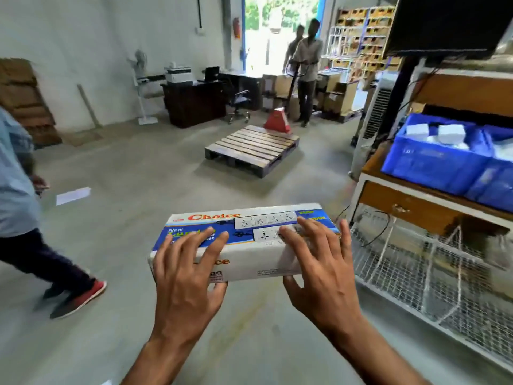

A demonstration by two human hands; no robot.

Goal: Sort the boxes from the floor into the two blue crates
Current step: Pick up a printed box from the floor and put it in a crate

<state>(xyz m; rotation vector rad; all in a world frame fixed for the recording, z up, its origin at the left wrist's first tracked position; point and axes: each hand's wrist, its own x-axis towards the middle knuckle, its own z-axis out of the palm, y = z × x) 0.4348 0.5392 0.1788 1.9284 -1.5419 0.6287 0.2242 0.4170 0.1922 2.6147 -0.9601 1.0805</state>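
Carry step: left hand (186, 276) and right hand (319, 270) are gripping 1 box (244, 240) at lower centre, fingers on top, thumbs beneath. Next: swinging toward the blue crates (433, 165) on the table (416, 209), right of frame.

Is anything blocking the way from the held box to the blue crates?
Nothing visible does. Both hands, left hand and right hand, grip the box; the blue crates sit on the table up to the right, open air between.
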